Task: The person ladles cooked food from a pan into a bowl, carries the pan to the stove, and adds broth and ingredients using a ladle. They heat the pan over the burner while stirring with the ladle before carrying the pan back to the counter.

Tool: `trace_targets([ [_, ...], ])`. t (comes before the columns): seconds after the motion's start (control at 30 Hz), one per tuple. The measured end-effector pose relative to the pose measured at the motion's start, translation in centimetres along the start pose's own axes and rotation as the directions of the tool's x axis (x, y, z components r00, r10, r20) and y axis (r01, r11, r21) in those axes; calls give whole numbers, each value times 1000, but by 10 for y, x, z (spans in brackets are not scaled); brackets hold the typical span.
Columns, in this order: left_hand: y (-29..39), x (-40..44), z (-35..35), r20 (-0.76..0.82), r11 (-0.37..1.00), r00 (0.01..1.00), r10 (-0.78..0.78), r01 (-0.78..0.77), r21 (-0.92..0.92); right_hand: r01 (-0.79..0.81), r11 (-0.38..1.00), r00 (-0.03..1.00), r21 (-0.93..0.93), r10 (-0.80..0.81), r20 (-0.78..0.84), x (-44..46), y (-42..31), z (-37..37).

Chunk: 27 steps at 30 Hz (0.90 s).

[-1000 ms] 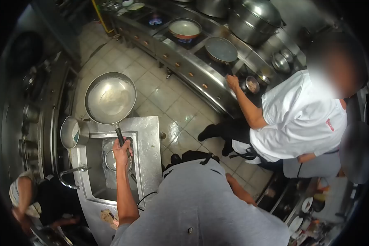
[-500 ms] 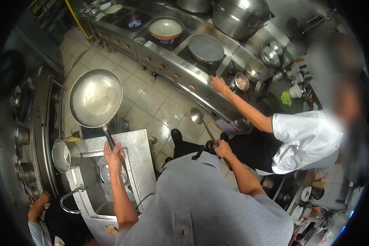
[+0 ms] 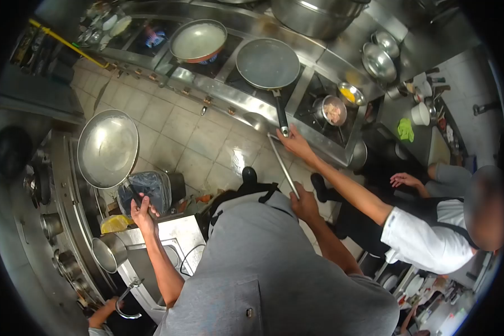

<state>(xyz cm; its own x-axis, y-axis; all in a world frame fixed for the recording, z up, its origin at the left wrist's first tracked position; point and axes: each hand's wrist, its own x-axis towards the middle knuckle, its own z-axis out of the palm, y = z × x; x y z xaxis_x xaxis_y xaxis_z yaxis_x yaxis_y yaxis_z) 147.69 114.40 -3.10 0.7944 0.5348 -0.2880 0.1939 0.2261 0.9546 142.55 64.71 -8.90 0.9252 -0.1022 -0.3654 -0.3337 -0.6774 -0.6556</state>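
My left hand [image 3: 144, 211] is closed around the dark handle of a frying pan [image 3: 108, 148]. The pan is held out over the floor to the left, and its metal inside looks bare. In my right hand [image 3: 304, 203] is the handle of a ladle [image 3: 283, 163]; its blurred bowl reaches to the front edge of the stove [image 3: 238, 101]. Just beyond the ladle, a co-worker's hand [image 3: 294, 141] is by the black handle of a grey frying pan [image 3: 267, 63], which sits on a burner. Whether that hand touches the handle I cannot tell.
A pan with pale contents [image 3: 199, 40] sits over a flame. Right of the grey pan stand a small pot with pinkish food [image 3: 333, 111] and a bowl with yellow contents [image 3: 351, 94]. A lined bin [image 3: 145, 193], a sink [image 3: 187, 232] and a saucepan [image 3: 109, 252] are at left.
My view has shifted closer to the stove. The frying pan has moved left, and the ladle's bowl now reaches the stove edge. The co-worker's hand is now by the grey pan's handle.
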Motion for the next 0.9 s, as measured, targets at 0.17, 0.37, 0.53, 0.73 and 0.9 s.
trace_targets([
  [0.17, 3, 36, 23, 27, 1000, 999, -23, 23, 18, -55, 998, 998, -33, 54, -33, -16, 9, -29],
  [0.37, 6, 84, 52, 72, 999, 997, -42, 41, 13, -149, 989, 980, -22, 144, -138, -24, 7, -40],
  [0.53, 18, 107, 84, 90, 999, 996, -26, 24, 22, -190, 982, 967, -6, 186, -176, -24, 15, -50],
  [0.73, 26, 128, 99, 96, 999, 994, 43, -45, 16, -15, 999, 992, 30, 18, -128, 5, 3, -47],
  [0.9, 66, 164, 114, 92, 1000, 995, 25, -23, -19, 302, 952, 914, 59, -272, -301, 141, -78, -19],
])
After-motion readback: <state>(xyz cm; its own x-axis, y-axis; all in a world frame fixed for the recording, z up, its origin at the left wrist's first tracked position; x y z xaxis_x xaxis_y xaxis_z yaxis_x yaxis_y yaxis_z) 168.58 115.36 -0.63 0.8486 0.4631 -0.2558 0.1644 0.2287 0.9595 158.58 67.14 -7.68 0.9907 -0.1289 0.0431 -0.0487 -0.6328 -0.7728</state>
